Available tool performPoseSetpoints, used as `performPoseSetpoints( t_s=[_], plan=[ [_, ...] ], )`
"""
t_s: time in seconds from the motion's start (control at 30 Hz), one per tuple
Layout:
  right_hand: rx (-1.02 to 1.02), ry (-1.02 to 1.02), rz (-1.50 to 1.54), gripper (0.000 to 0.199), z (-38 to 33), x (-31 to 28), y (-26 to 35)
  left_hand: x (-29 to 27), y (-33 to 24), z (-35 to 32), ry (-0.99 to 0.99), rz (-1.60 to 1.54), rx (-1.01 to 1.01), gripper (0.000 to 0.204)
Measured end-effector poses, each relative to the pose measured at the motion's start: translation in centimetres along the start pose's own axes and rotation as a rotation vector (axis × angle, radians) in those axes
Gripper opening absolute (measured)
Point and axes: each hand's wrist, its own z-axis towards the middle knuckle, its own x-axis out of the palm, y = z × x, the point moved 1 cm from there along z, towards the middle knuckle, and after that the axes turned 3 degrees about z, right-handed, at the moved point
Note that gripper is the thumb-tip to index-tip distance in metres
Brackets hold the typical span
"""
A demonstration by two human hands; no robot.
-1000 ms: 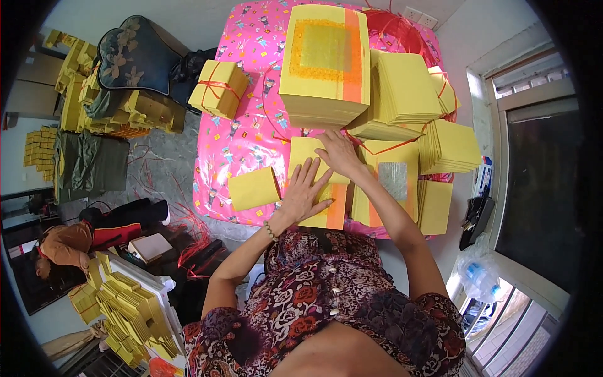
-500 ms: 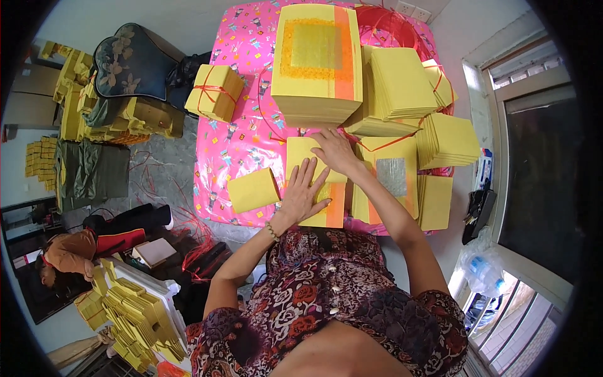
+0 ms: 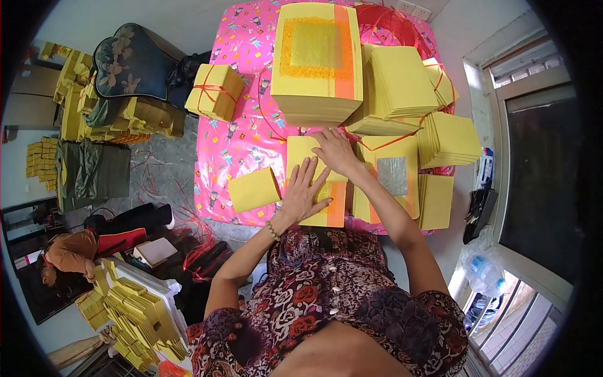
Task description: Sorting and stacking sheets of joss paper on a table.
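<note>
My left hand [image 3: 304, 196] lies flat with spread fingers on a folded yellow paper sheet [image 3: 300, 151], over a sheet with an orange stripe [image 3: 335, 210]. At the folded sheet's far right edge rests my right hand [image 3: 334, 151], its fingers stretched out and close to the foot of a tall paper stack [image 3: 317, 69]. To the left is another folded yellow paper [image 3: 252, 190]. Right beside my hands lies a stack of sheets with a silver patch [image 3: 392, 176]. What lies beneath my palms is hidden.
A pink patterned cloth [image 3: 229, 147] covers the table. Red-tied yellow bundle [image 3: 213, 93] sits at the back left; fanned folded papers [image 3: 405, 81] stand at right. Red strings [image 3: 392, 34] lie at the back. Another person [image 3: 72, 251] works at the left by a white table with yellow papers.
</note>
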Motion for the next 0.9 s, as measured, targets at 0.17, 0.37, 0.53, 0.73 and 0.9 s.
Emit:
performPoseSetpoints(
  t_s=[0.17, 0.37, 0.53, 0.73, 0.9],
  plan=[
    [0.012, 0.006, 0.008, 0.041, -0.1, 0.2, -0.2, 0.1, 0.1, 0.0, 0.007, 0.002, 0.002, 0.08],
    [-0.009, -0.044, -0.014, 0.041, -0.2, -0.1, 0.2, 0.0, 0.2, 0.0, 0.019, -0.004, 0.002, 0.082],
    [-0.024, -0.048, 0.009, 0.042, -0.4, -0.4, 0.1, -0.3, 0.1, 0.1, 0.018, 0.015, 0.012, 0.087],
    [-0.072, -0.334, -0.037, 0.029, -3.5, -1.3, 2.2, 0.1, 0.3, 0.1, -0.004, 0.021, 0.011, 0.087],
    [0.044, -0.172, 0.021, 0.015, -8.4, -0.5, 2.6, -0.1, 0.2, 0.1, 0.003, 0.012, 0.014, 0.087]
  ],
)
